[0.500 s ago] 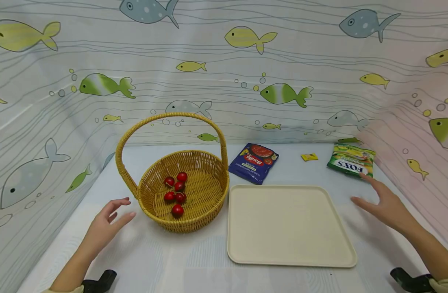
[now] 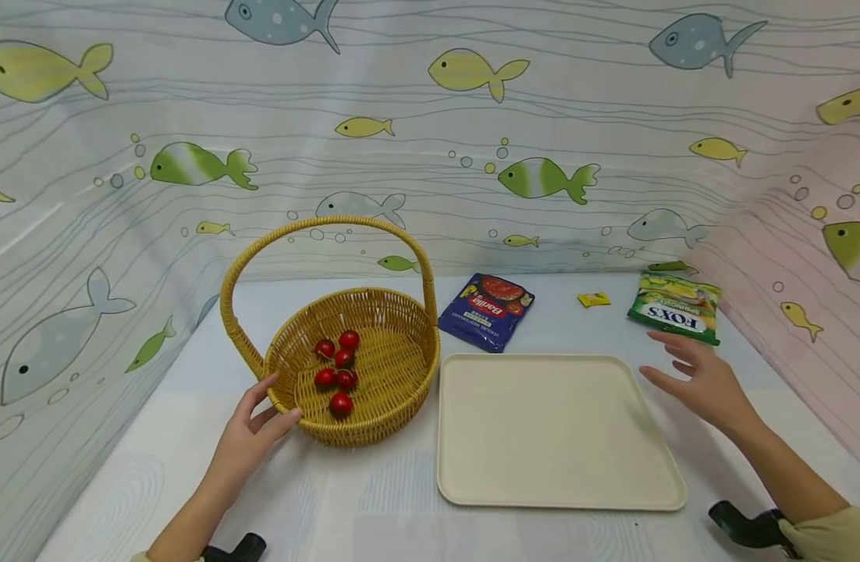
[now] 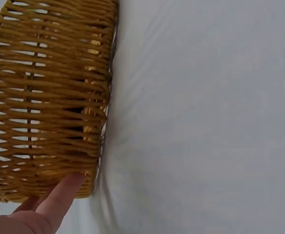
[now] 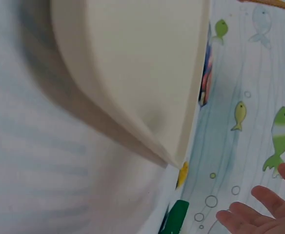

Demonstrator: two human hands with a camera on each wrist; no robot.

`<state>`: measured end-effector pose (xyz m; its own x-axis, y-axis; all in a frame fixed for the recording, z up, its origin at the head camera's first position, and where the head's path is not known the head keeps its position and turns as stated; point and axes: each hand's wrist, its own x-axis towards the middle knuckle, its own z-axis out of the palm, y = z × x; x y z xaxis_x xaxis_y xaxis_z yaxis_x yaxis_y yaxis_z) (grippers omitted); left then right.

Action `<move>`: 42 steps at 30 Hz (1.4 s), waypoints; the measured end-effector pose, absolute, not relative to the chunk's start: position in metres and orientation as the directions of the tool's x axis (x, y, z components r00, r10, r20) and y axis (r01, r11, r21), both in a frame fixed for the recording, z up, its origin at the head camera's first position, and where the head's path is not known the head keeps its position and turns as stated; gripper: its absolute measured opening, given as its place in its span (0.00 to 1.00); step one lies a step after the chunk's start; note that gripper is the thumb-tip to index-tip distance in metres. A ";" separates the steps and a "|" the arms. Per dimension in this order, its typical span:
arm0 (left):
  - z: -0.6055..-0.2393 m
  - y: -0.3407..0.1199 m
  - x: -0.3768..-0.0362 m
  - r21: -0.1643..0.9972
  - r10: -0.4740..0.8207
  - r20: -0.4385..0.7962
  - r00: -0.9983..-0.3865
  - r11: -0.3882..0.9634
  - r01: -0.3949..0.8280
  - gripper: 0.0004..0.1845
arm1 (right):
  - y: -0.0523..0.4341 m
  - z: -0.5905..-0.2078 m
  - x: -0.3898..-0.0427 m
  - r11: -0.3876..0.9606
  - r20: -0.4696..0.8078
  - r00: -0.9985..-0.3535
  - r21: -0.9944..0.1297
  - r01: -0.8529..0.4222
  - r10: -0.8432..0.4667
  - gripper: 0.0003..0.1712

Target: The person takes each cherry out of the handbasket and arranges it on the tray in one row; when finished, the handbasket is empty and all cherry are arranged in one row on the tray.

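Head view: left hand (image 2: 250,437) has moved in to touch the wicker basket (image 2: 363,425) at its 8 o'clock rim, fingers relaxed; right hand (image 2: 704,382), spread and empty, has drifted toward the cream tray (image 2: 556,437).

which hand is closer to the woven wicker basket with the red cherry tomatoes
Left. The left hand touches the yellow woven wicker basket at its near-left rim, fingers against the wall. The right hand hovers far across the cream tray, near the green packet.

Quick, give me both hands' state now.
Left hand: open, fingers touching the wicker basket rim, gripping nothing.
Right hand: open, fingers spread beside the cream tray, holding nothing.
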<state>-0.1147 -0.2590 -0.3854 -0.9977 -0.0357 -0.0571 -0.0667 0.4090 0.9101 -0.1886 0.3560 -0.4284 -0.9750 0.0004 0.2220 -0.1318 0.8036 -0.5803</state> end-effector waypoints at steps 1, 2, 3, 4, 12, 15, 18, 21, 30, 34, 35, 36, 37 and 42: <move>-0.386 -0.257 -0.114 0.918 -0.042 -0.057 -0.997 0.391 -0.069 0.40 | 0.358 -0.435 -0.193 0.796 0.238 -0.971 -0.586 -0.152 -0.010 0.40; -0.387 -0.255 -0.114 0.924 -0.050 -0.054 -0.997 0.377 -0.069 0.41 | 0.359 -0.442 -0.197 0.796 0.257 -0.966 -0.584 -0.161 -0.007 0.39; -0.388 -0.253 -0.114 0.929 -0.056 -0.049 -0.997 0.364 -0.066 0.41 | 0.360 -0.446 -0.200 0.791 0.273 -0.962 -0.585 -0.180 -0.017 0.39; -0.389 -0.252 -0.114 0.936 -0.061 -0.045 -0.997 0.345 -0.063 0.41 | 0.358 -0.448 -0.201 0.788 0.282 -0.959 -0.586 -0.189 -0.020 0.39; -0.390 -0.250 -0.116 0.951 -0.073 -0.049 -0.996 0.301 -0.068 0.41 | 0.285 -0.372 -0.164 0.694 0.231 -0.969 -0.684 -0.225 -0.087 0.34; -0.389 -0.250 -0.116 0.950 -0.072 -0.051 -0.996 0.303 -0.071 0.40 | 0.275 -0.369 -0.165 0.676 0.246 -0.963 -0.692 -0.254 -0.110 0.33; -0.388 -0.250 -0.117 0.951 -0.075 -0.058 -0.995 0.300 -0.078 0.40 | 0.266 -0.368 -0.168 0.656 0.248 -0.960 -0.704 -0.273 -0.134 0.32; -0.388 -0.249 -0.118 0.951 -0.079 -0.063 -0.995 0.297 -0.084 0.41 | 0.257 -0.367 -0.172 0.628 0.250 -0.956 -0.722 -0.290 -0.154 0.32; -0.389 -0.249 -0.119 0.957 -0.072 -0.062 -0.995 0.278 -0.080 0.40 | 0.235 -0.365 -0.180 0.537 0.301 -0.928 -0.757 -0.373 -0.220 0.30; -0.388 -0.250 -0.121 0.957 -0.067 -0.055 -0.996 0.281 -0.072 0.39 | 0.225 -0.363 -0.181 0.497 0.300 -0.924 -0.780 -0.380 -0.235 0.30; -0.388 -0.250 -0.121 0.957 -0.066 -0.054 -0.996 0.282 -0.071 0.39 | 0.222 -0.362 -0.181 0.490 0.296 -0.925 -0.785 -0.378 -0.238 0.30; -0.388 -0.250 -0.121 0.956 -0.065 -0.054 -0.996 0.283 -0.070 0.39 | 0.219 -0.361 -0.181 0.482 0.293 -0.925 -0.791 -0.376 -0.242 0.30; -0.388 -0.250 -0.122 0.957 -0.063 -0.054 -0.997 0.282 -0.070 0.39 | 0.217 -0.360 -0.182 0.474 0.289 -0.926 -0.798 -0.373 -0.244 0.30; -0.387 -0.251 -0.124 0.956 -0.059 -0.058 -0.997 0.283 -0.072 0.39 | 0.204 -0.356 -0.186 0.441 0.266 -0.927 -0.822 -0.361 -0.263 0.30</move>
<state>-0.1242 -0.2509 -0.3873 -0.9966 -0.0593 -0.0579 -0.0724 0.2832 0.9563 -0.1857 0.2036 -0.3555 -0.9272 -0.2633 0.2664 -0.3612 0.4406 -0.8218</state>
